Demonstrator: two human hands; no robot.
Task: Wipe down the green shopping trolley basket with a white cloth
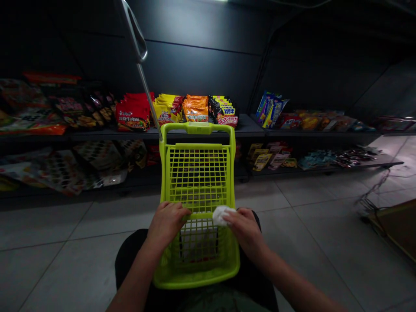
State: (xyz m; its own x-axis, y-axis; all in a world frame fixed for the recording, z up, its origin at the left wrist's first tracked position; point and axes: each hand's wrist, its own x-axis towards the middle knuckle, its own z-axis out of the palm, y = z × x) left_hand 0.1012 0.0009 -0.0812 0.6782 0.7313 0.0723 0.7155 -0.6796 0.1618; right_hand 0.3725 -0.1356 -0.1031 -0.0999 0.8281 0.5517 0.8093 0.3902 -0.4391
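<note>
A lime-green plastic shopping basket (198,173) rests on my lap, tipped away from me, with its mesh side facing up. My left hand (167,223) is closed round a bar of the basket near its middle. My right hand (245,229) pinches a small white cloth (221,214) and presses it against the same green bar. A grey metal pull handle (138,41) rises from the basket's far left corner.
Dark shelves (247,128) run across the back, stocked with several packs of instant noodles (133,115) and snacks on two levels. Light grey floor tiles (308,225) lie all around. A brown board or box (398,225) and some cables lie at the right.
</note>
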